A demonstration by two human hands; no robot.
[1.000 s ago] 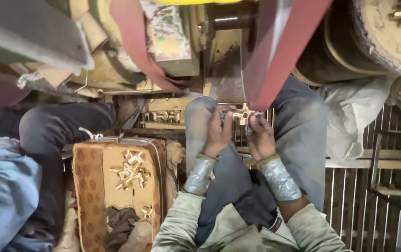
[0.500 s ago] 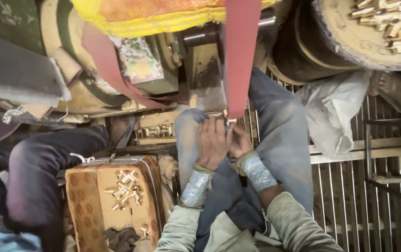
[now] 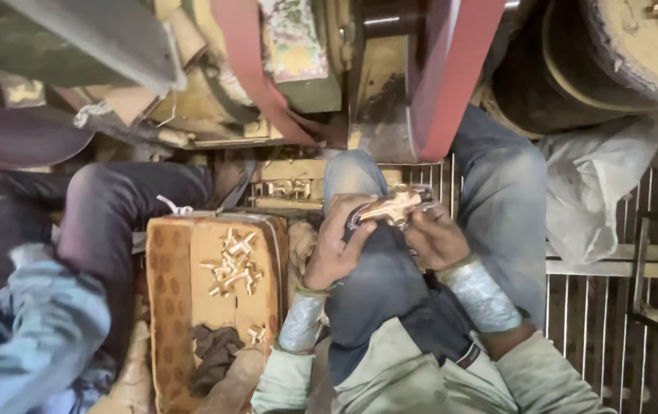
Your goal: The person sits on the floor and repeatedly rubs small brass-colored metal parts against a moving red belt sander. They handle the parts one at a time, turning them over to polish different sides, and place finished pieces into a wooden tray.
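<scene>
Both my hands hold one brass cross-shaped fitting point(image 3: 395, 205) over my lap, just below a red belt point(image 3: 451, 69) of the machine ahead. My left hand point(image 3: 338, 247) grips its near end from the left. My right hand point(image 3: 436, 236) grips it from the right. Silver tape wraps both my wrists. My knees in blue jeans flank the hands.
A brown patterned cushion point(image 3: 179, 307) at my left carries a pile of several brass fittings point(image 3: 231, 262) and a dark rag point(image 3: 214, 353). Another person's legs point(image 3: 114, 207) lie further left. A white sack point(image 3: 597, 192) and a metal grate floor point(image 3: 597, 307) are at right.
The view has shifted and tilted. My hands have pulled the brass fitting back a little from under the red belt toward my lap, still holding it together.
</scene>
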